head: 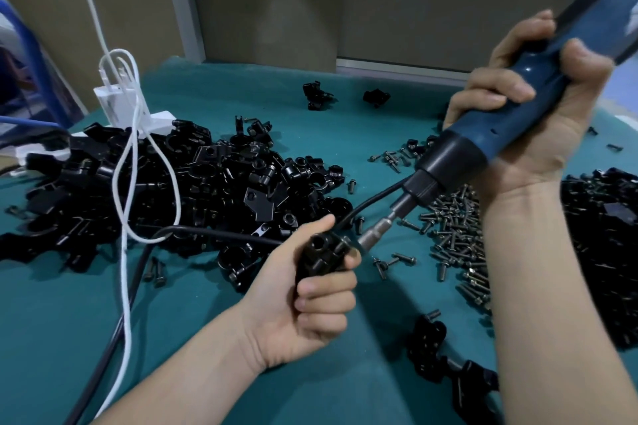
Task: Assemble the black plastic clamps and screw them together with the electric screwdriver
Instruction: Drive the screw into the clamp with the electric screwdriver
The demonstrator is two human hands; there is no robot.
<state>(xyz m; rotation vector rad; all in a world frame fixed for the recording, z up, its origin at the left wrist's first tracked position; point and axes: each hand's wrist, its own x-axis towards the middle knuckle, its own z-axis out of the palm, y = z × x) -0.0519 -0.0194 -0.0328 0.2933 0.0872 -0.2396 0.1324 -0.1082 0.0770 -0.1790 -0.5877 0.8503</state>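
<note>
We grip black clamp (pixel 322 254) in left hand (pixel 303 307); right hand (pixel 528 121) wraps blue screwdriver (pixel 524 107), bit tip touching clamp's side above teal table (pixel 241 373).

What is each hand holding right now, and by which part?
The left hand grips a black clamp around its lower body. The right hand grips the electric screwdriver around the middle of its blue barrel.

We grip clamp (pixel 322 254) in left hand (pixel 303 307) | right hand (pixel 528 134) holds electric screwdriver (pixel 518 121), bit at clamp's 2 o'clock | screws (pixel 455 241) at 3 o'clock
</note>
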